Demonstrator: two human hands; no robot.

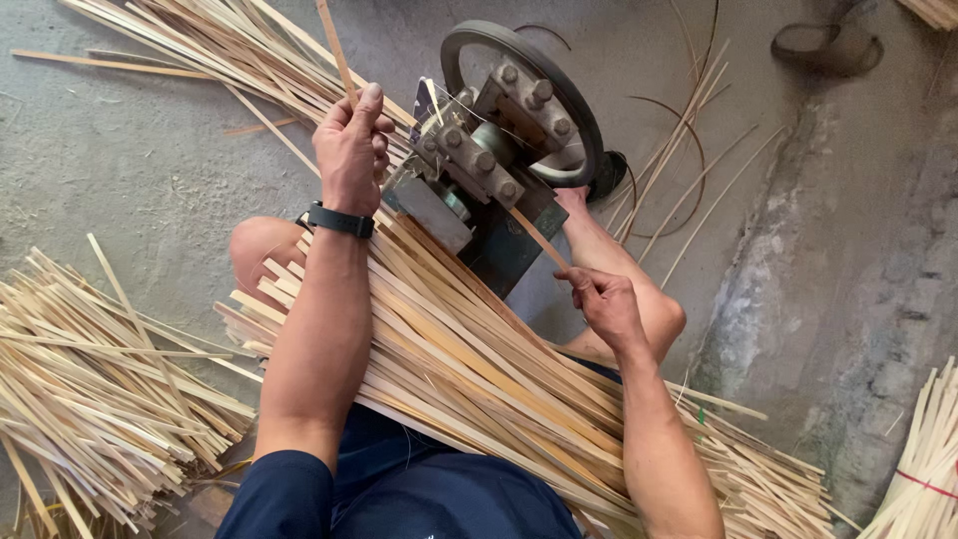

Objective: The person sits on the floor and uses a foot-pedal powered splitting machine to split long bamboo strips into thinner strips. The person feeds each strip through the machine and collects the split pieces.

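My left hand [351, 150] is closed around a thin bamboo strip [335, 45] that rises past the top edge, just left of a small metal splitting machine [489, 165] with a round wheel and bolted blocks. My right hand [604, 299] pinches another strip [539, 240] that runs up into the machine's rollers. A thick bundle of pale bamboo strips [469, 369] lies across my lap, under both forearms. A black band sits on my left wrist.
A heap of split strips [90, 379] lies on the concrete floor at left. More strips [200, 40] fan out behind the machine. A tied bundle [923, 469] stands at the lower right. A dark sandal [823, 45] rests at the top right.
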